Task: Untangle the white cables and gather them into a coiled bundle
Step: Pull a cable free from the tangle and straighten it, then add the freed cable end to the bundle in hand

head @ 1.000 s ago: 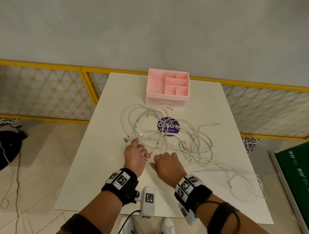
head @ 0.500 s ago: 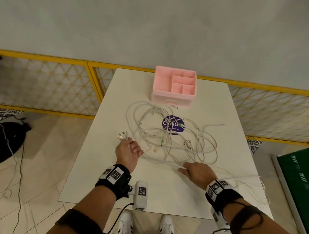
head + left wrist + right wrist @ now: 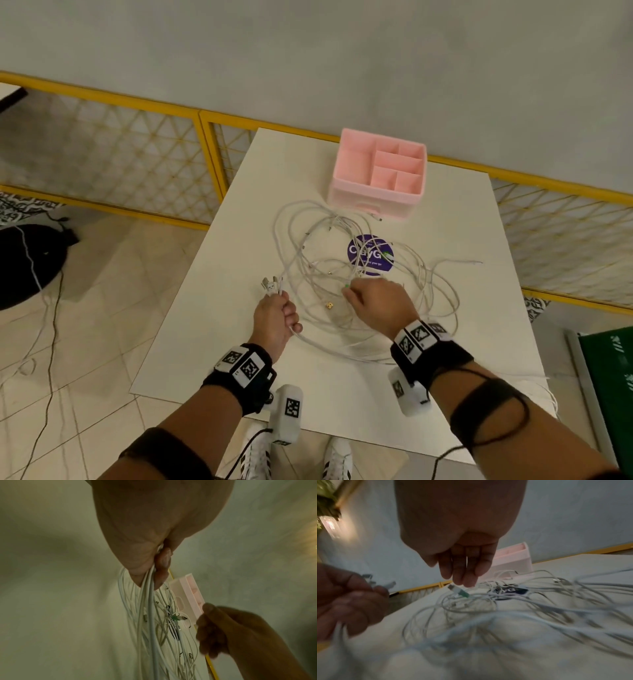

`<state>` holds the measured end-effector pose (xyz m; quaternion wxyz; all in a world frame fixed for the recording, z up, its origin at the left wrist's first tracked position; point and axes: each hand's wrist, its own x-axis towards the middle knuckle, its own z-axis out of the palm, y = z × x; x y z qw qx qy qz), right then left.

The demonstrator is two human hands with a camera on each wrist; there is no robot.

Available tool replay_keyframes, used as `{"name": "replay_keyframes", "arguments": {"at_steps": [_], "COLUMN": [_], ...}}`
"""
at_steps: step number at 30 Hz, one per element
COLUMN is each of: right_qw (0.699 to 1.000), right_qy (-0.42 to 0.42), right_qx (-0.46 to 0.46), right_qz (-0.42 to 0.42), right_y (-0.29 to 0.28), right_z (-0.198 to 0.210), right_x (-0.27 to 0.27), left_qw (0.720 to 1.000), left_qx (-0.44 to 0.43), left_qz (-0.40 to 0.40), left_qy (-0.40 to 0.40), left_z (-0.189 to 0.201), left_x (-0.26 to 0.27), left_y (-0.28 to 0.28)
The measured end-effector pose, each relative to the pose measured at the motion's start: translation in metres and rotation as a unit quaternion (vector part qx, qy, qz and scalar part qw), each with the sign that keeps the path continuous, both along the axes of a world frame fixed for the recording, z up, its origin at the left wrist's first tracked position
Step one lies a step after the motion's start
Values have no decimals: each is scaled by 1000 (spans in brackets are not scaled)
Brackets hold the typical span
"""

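White cables [image 3: 359, 274] mid-table, ends fisted in left hand [image 3: 275, 318]; right hand [image 3: 376, 305] fingers [image 3: 462, 572] loose above green-tipped plug [image 3: 459, 591].

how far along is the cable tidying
Early. Done: the left hand grips several plug ends together. In hand: the right hand, fingers relaxed, reaches for a green-tipped plug. Left: most cables lie tangled on the table; no coil yet.
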<state>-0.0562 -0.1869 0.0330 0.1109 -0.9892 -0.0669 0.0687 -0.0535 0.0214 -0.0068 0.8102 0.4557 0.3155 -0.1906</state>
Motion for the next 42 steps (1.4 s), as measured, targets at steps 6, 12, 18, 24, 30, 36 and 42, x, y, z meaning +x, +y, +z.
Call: {"name": "replay_keyframes", "arguments": {"at_steps": [6,12,18,24,30,36,42], "right_qw": [996,982,982,979,980,984,984], "right_qy": [40,176,109,131,128,134,86], "right_qx": [35,-45,-131,-130,-133,-116,103], "right_qz": [67,50,78,89,76,-5,-116], "right_y": [32,39,36,33,29,19,9], "right_z": [-5,-57,-70,-72,-73,-64,-2], "right_x": [83,116,109,112,115,119,146], "left_qw": [1000,998,999,999,998,998,998], "left_qx": [-23,-49,-27,-22,-32,-31,-28], "left_qz": [-13,-36,-43,-43,-50,-47,-43], "left_qy": [-12,-11,-10,-12,-23,-27,-33], "left_z": [6,11,14,15,18,18,22], "left_x": [1,-1,-3,-2,0,0,3], "left_y": [9,13,16,15,15,15,11]}}
